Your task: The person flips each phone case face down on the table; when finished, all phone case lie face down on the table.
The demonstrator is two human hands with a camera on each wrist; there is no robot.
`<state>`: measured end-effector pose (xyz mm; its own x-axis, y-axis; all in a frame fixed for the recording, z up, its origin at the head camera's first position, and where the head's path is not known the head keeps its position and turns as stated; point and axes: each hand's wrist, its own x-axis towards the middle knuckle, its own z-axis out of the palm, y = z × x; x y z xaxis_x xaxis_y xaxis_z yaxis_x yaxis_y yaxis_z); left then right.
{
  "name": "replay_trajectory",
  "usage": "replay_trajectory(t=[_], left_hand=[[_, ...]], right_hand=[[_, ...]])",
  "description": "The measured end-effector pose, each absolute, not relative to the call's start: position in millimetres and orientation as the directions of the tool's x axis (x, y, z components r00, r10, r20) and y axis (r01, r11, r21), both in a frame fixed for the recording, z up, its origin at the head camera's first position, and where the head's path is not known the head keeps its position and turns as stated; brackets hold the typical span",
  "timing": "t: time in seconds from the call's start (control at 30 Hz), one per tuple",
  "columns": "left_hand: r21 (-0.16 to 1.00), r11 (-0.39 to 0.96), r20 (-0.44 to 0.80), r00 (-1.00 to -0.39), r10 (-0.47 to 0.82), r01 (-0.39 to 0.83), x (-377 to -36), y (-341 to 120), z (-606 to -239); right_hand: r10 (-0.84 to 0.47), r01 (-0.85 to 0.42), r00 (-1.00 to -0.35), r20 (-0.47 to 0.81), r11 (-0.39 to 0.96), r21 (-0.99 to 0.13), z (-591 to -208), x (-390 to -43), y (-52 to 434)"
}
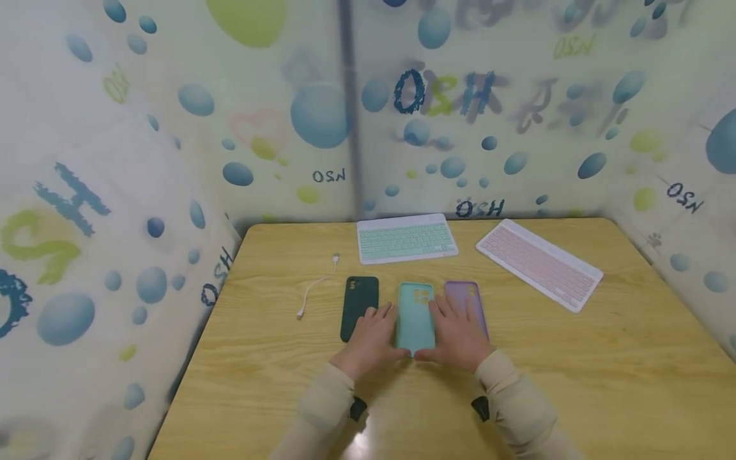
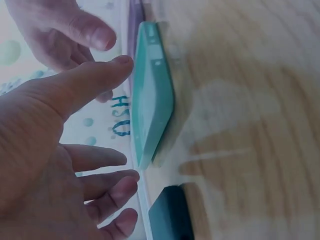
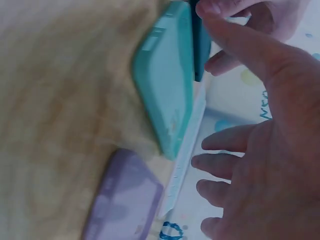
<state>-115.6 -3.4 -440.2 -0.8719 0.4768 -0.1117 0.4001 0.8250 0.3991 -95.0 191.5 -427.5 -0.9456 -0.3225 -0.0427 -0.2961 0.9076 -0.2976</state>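
The teal phone case is laid flat on the table, long axis pointing away, flanked equally by left hand and right hand, fingers straight, nothing gripped.

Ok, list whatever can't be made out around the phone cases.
- Purple case: near end hidden under the right hand in the head view.
- Dark green case: cut off by the left wrist view's bottom edge.
- Cable: plug type too small to tell.
- Teal case: whether the fingers touch it is unclear.
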Motion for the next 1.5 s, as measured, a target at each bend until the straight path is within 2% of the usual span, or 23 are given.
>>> replay_trajectory(t=[0.2,0.4,0.73,1.03,1.5], left_hand=[[0.396,0.832,-0.151,-0.866,0.477,0.389,-113.2,3.2,-445.1],[0.356,0.850,-0.151,-0.874,0.463,0.388,-110.7,9.5,-449.8],[0.343,0.866,-0.119,-0.897,0.425,0.364,-112.4,13.5,-452.5],[0.341,0.868,-0.100,-0.904,0.415,0.361,-114.2,12.8,-454.0],[0.356,0.865,-0.101,-0.906,0.412,0.354,-115.6,13.1,-450.1]], right_hand=[[-0.335,-0.286,-0.938,-0.092,0.895,-0.342,-442.1,-89.4,195.6],[-0.338,-0.284,-0.937,-0.086,0.883,-0.374,-445.7,-87.6,196.5],[-0.324,-0.286,-0.944,-0.067,0.901,-0.327,-441.7,-94.8,189.5],[-0.293,-0.234,-0.947,-0.129,0.909,-0.345,-440.9,-103.0,183.5],[-0.291,-0.242,-0.950,-0.115,0.917,-0.317,-442.8,-104.5,183.9]])
